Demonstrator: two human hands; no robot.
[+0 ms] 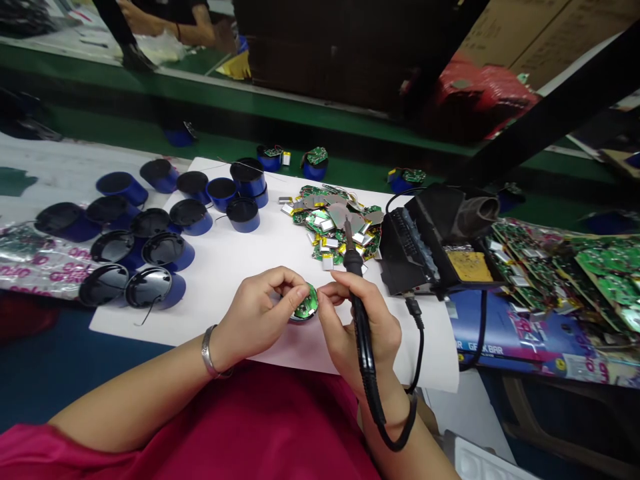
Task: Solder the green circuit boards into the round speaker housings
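My left hand (pixel 263 307) is closed around a small round blue housing with a green circuit board (pixel 306 308) in its top, held just above the white sheet (pixel 240 253). My right hand (pixel 357 320) pinches the board's right edge with its fingertips. The same hand carries a black soldering iron (pixel 361 313) that lies across the palm, tip pointing away toward a pile of green circuit boards with small silver batteries (pixel 337 223). The iron's black cable (pixel 415 373) loops round my right wrist. A metal bracelet sits on my left wrist.
Several blue cylindrical housings with black tops (pixel 150 233) lie at the left. A black soldering station with a yellow sponge (pixel 440 247) stands at the right, beside trays of green boards (pixel 575 273). Another person's arm (pixel 170 20) shows at the far top left.
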